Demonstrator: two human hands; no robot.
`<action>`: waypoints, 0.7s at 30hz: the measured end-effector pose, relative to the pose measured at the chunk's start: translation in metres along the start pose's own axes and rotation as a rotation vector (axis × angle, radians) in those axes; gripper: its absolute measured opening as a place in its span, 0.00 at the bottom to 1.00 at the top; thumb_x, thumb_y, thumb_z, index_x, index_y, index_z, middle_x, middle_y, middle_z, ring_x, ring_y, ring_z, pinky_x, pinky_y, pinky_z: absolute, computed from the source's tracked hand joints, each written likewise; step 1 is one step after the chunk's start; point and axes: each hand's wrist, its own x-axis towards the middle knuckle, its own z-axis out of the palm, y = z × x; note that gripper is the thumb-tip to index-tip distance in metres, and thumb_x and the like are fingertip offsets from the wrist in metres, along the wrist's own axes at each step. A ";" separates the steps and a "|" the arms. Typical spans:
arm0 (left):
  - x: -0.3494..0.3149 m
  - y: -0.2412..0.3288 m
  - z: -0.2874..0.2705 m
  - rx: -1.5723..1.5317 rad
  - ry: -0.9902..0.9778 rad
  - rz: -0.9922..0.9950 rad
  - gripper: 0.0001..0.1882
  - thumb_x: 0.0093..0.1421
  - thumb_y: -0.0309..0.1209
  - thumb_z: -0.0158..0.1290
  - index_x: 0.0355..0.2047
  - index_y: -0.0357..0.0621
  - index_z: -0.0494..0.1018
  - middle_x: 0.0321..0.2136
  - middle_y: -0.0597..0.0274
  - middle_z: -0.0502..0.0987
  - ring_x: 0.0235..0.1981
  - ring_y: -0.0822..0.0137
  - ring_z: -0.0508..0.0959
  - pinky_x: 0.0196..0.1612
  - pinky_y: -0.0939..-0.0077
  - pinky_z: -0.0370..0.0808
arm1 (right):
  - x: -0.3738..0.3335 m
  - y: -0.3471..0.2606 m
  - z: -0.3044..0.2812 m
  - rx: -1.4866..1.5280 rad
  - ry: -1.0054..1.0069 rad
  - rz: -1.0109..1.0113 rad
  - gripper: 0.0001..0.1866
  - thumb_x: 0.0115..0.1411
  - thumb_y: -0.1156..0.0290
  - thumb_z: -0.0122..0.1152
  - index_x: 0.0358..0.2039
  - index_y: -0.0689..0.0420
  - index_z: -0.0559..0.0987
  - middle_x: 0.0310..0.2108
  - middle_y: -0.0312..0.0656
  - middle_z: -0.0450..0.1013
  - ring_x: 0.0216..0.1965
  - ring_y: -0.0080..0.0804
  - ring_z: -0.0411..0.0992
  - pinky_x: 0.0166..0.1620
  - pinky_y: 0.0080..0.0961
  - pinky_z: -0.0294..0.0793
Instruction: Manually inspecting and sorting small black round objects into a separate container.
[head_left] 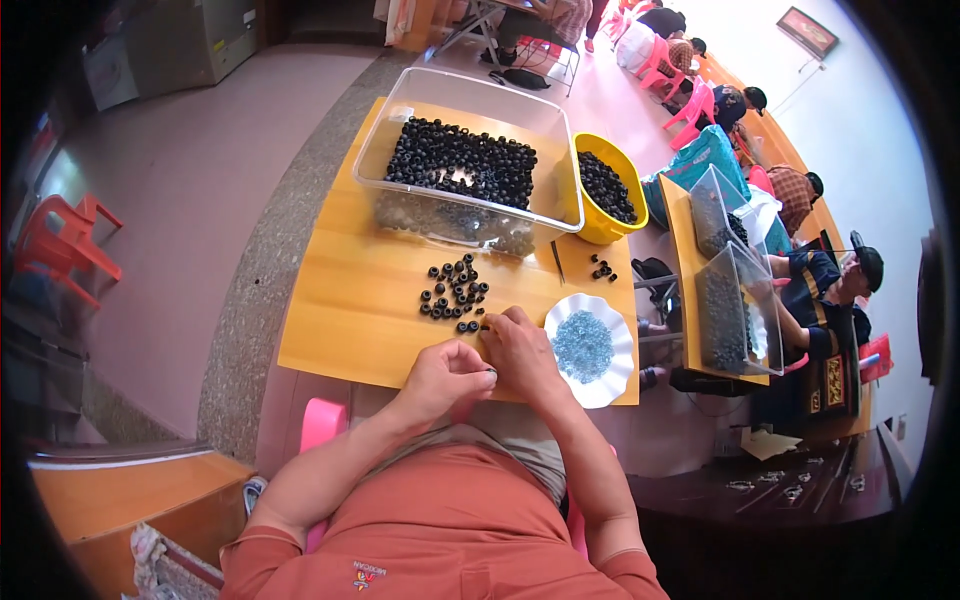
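Black rings (460, 290) are strewn mid-worktop (340, 325), just beyond the hands; many more are left in the clear bin (555, 222) and yellow bucket (605, 230). A small piece (491, 372) seems pinched in the left hand (448, 376); whether anything is held by the right hand (522, 350) cannot be told. Most work appears undone; no finished item can be made out.

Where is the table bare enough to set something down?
Mostly on the table between its left edge and the loose black pieces, in front of the clear tub. A smaller patch lies between those pieces and the thin dark tool. The near edge, middle to right, is crowded by the left hand, right hand and scalloped white dish.
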 end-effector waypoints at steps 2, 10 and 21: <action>0.001 -0.001 -0.001 -0.007 -0.001 0.004 0.09 0.57 0.21 0.60 0.32 0.40 0.70 0.29 0.61 0.78 0.31 0.72 0.79 0.35 0.79 0.79 | 0.002 0.002 0.001 0.011 -0.008 -0.017 0.13 0.58 0.68 0.59 0.42 0.58 0.80 0.38 0.50 0.74 0.36 0.51 0.76 0.41 0.40 0.76; 0.003 -0.004 -0.005 -0.030 0.032 0.000 0.10 0.57 0.22 0.60 0.34 0.38 0.69 0.30 0.60 0.77 0.31 0.72 0.79 0.36 0.78 0.80 | -0.008 0.015 0.004 0.077 0.181 -0.097 0.07 0.55 0.75 0.61 0.35 0.60 0.80 0.35 0.48 0.76 0.32 0.47 0.77 0.36 0.34 0.77; 0.003 -0.009 -0.004 -0.040 0.011 0.020 0.08 0.58 0.21 0.60 0.32 0.40 0.69 0.29 0.61 0.78 0.30 0.72 0.80 0.36 0.78 0.80 | -0.038 0.019 -0.013 0.845 0.078 0.196 0.07 0.61 0.82 0.58 0.40 0.67 0.79 0.30 0.40 0.77 0.31 0.25 0.78 0.35 0.20 0.80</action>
